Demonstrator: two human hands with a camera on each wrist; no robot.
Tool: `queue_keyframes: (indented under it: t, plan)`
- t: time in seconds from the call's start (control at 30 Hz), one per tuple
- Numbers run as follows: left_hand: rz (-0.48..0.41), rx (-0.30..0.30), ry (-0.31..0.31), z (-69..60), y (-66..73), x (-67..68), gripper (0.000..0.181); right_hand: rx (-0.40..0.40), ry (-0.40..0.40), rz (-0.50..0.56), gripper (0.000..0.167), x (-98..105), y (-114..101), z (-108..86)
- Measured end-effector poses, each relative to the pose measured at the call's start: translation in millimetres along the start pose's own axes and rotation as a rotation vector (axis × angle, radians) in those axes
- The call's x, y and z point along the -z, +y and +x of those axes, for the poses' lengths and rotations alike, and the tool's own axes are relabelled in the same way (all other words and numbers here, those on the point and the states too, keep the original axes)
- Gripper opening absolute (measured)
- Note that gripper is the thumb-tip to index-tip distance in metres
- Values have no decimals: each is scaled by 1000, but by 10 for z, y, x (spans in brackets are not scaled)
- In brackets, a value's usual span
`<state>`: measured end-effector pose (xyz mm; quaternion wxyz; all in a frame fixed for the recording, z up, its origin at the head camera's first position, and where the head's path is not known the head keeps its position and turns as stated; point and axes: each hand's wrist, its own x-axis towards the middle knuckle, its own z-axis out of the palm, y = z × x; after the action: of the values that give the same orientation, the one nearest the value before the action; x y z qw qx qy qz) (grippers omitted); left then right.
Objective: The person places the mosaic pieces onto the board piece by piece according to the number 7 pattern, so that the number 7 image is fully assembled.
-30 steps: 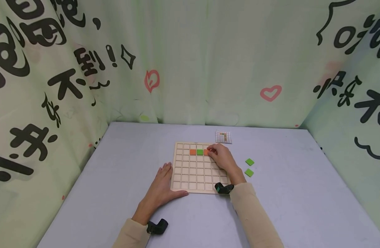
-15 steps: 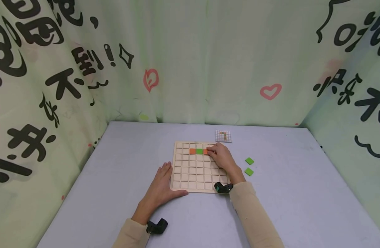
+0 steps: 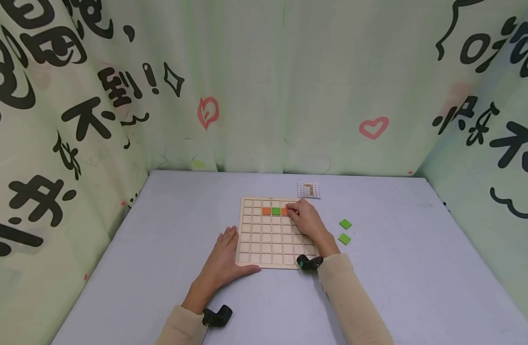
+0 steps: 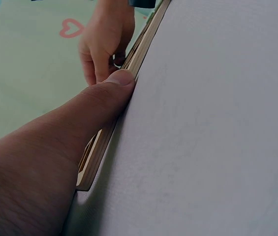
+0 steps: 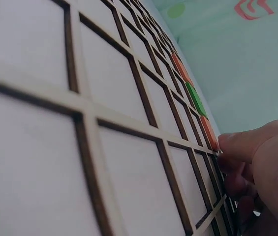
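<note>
A square wooden grid board (image 3: 267, 239) lies on the table in the head view. In one of its far rows sit an orange tile (image 3: 266, 211), a green tile (image 3: 276, 211) and a second orange tile (image 3: 284, 211), side by side. My right hand (image 3: 308, 220) reaches over the board, its curled fingertips at the right end of that second orange tile (image 5: 208, 132). Along the board's left edge rests my left hand (image 3: 221, 261), fingers extended. Its thumb (image 4: 99, 103) presses the board's near edge (image 4: 94, 162) in the left wrist view.
Two loose green tiles, the farther tile (image 3: 345, 224) and the nearer tile (image 3: 344, 238), lie right of the board. Behind the board is a small card (image 3: 309, 189) with a printed grid pattern. A patterned curtain (image 3: 255, 96) surrounds the table's back and sides.
The head view has shifted slightly. Both hands, the board and the tiles show no visible movement otherwise.
</note>
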<state>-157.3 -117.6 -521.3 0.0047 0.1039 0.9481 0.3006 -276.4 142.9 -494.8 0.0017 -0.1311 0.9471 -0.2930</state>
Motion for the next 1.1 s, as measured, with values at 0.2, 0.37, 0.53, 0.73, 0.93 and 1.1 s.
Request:
queue_keyframes:
  t: [0.2,0.37,0.53,0.73,0.93,1.1]
  plan:
    - [3,-7,4,-15,2,7,119,-7,10,24,39,-11,-7,-19]
    - [0,-7,7,-19,6,17,119,2,39,46,40,-39,-12,-73]
    - [-5,-10,12,-18,12,17,119,-26,39,87,44,-43,-3,-115]
    - [2,-5,1,-22,21,23,119,-39,47,123,48,-31,-8,-144]
    - [1,-5,3,-22,12,24,120,-37,63,149,50,-33,7,-157]
    - [5,-3,0,-21,0,10,120,-31,59,162,51,-14,19,-174]
